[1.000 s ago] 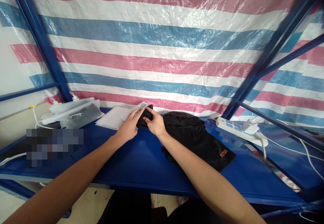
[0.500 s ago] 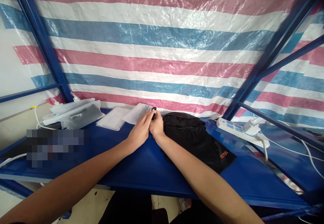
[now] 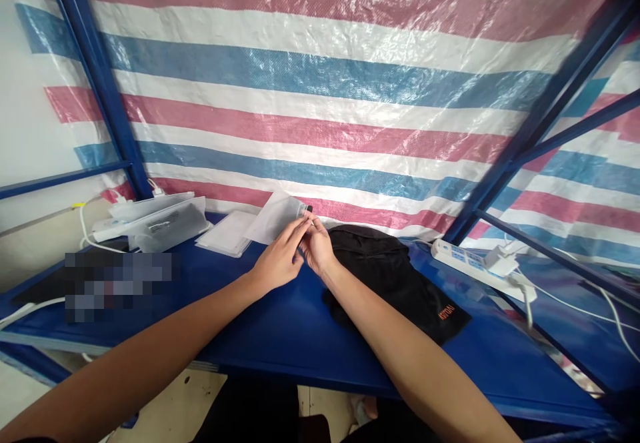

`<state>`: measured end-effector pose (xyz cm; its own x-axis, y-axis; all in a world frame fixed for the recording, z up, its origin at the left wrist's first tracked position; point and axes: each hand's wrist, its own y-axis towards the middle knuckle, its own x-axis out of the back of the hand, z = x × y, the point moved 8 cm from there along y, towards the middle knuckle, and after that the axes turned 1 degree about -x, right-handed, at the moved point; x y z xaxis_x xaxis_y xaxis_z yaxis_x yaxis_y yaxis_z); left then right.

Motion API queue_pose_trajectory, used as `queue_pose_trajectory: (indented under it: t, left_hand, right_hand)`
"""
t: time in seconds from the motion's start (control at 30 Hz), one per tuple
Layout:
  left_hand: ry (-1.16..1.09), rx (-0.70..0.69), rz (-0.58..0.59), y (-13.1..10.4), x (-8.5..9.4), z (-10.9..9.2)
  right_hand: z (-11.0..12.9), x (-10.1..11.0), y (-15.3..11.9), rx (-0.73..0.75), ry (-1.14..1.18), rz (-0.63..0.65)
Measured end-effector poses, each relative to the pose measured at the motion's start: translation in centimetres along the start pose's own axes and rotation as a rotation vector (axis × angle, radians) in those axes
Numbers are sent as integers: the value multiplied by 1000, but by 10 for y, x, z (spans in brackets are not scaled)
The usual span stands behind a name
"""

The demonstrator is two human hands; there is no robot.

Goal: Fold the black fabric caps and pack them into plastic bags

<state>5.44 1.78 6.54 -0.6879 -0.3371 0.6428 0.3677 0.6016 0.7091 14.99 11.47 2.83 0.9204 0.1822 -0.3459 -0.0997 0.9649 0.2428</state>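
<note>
My left hand (image 3: 284, 254) and my right hand (image 3: 319, 244) meet over the middle of the blue table, fingertips pinched together. They grip the right end of a frosted translucent plastic bag (image 3: 274, 219), which is tilted up to the left of my fingers. A small black object (image 3: 309, 209) pokes out at my right fingertips; its kind is too small to tell. Just left of the raised bag lies a stack of similar flat bags (image 3: 227, 233). Black folded cloth (image 3: 380, 263) with orange lettering spreads beside and under my right forearm.
A white power strip (image 3: 470, 264) with plugs and cables runs along the right. More frosted bags (image 3: 170, 223) stand at the left near white cables. Blue metal posts (image 3: 107, 96) frame the table (image 3: 260, 343), with striped plastic sheeting (image 3: 320, 116) behind it.
The frosted bag has been raised and tilted up higher beside my fingers. My hands have shifted slightly, and less of the black object shows. The view has turned a little to the left.
</note>
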Motion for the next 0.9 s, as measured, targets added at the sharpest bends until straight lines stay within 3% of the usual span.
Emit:
queue_pose_trajectory:
  t: [0.1,0.23,0.33,0.5,0.67,0.9]
  left_hand:
    - [4,41,-133,1,25,9]
    - [-69,225,-264,4,50,39]
    - [-110,334,-243,6,51,55]
    - [-82,310,-159,9,48,53]
    - [-89,373,-174,7,50,60]
    - [-173,520,-156,5,47,77]
  right_hand:
    - [16,0,-2,140,-256,54]
    - [30,-9,-15,294,-460,109]
    - [36,-15,-26,352,-525,90]
    - [47,-23,-37,431,-613,99]
    - [50,-23,-38,477,-671,100]
    - [62,-35,-49,752,-873,189]
